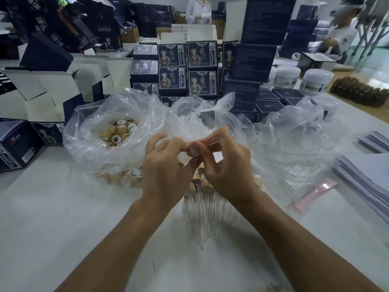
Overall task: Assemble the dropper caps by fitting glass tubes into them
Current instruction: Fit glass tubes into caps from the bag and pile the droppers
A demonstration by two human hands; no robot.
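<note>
A white worktop carries the clutter. At ten o'clock from the hands, a clear plastic bag gapes open, showing loose dropper caps, tan cylinders with white insides; more caps press against the bag's lower wall at about nine o'clock. At twelve o'clock, crumpled clear plastic rises directly behind the fingers, and beyond it stands a wall of dark blue printed cartons. Open cartons with white flaps sit toward ten o'clock. White lidded jars stand at two o'clock, a stack of pale sheets lies at three o'clock, and a pink strip lies on the worktop just inside it. Two people are at the far benches.

At six o'clock, just below the wrists, finished droppers lie in a fan, caps toward the hands and glass tubes pointing toward the camera.

The left hand and the right hand meet at the centre, fingertips touching. Both are curled narrow. The left hand's fingers close on a pale piece that looks like a cap, mostly hidden. The right hand pinches something thin between thumb and forefinger; it appears to be a glass tube, but blur and the plastic behind make that uncertain.
</note>
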